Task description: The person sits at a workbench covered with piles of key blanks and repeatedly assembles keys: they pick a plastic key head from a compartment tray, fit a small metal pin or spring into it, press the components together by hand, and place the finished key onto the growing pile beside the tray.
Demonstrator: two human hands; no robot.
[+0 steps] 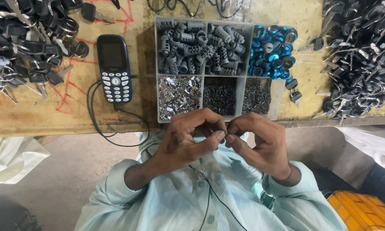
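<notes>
My left hand (188, 139) and my right hand (258, 143) meet fingertip to fingertip just in front of the table edge, pinching a tiny metal part (223, 133) between them. The part is mostly hidden by my fingers, so its shape is unclear. Just beyond my hands sits a grey divided tray (204, 76). Its compartments hold grey lock cylinders (201, 47), blue rings (271, 53), shiny metal slips (179, 92), small dark springs (220, 96) and thin metal pins (256, 94).
Heaps of black-headed keys lie at the left (25, 42) and right (363, 55) of the wooden table (29, 115). A dark blue keypad phone (114, 68) with a black cable (100, 128) lies left of the tray. A yellow crate (361, 211) stands low right.
</notes>
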